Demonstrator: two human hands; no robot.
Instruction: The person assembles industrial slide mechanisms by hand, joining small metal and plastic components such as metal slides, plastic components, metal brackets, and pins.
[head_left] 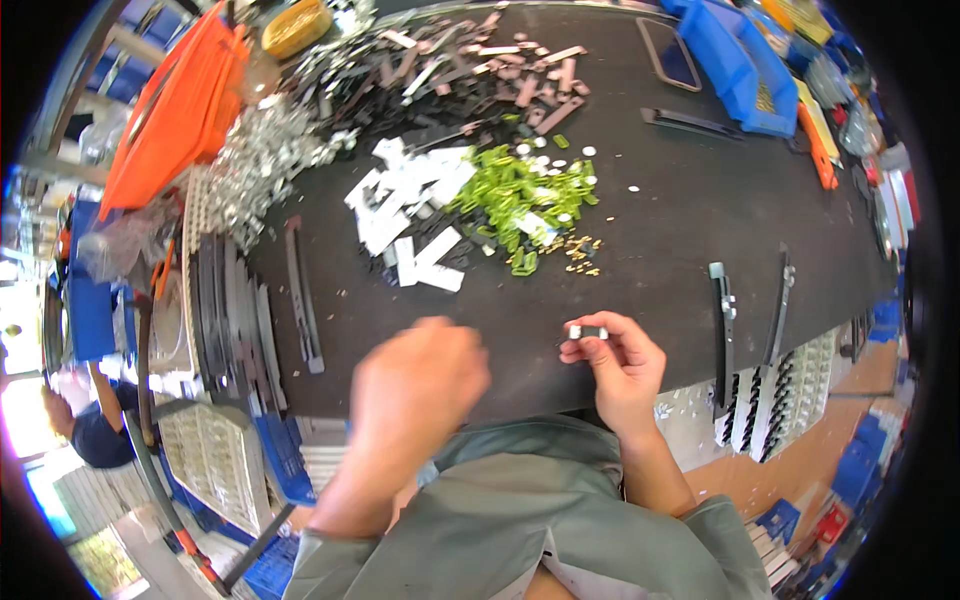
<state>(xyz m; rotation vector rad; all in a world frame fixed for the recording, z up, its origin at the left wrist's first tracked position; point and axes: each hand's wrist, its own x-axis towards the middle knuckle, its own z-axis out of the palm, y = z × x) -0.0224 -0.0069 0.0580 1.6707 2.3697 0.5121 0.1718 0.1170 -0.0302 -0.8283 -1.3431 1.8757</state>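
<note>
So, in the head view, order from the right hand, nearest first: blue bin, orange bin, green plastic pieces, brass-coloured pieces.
From the right hand:
1. Brass-coloured pieces, ahead, slightly left
2. Green plastic pieces, beyond, left
3. Blue bin, upper right
4. Orange bin, upper left

I have a dark table (680, 220) across my feed | tan floor (790, 478) past its near right corner, blue crates (862, 460) there | dark tubular frame (158, 485) off the near left corner | pale rails (140, 46) beyond the far left corner | white glare (22, 400) beyond the left edge; window or doorway, I can't tell from here
</note>
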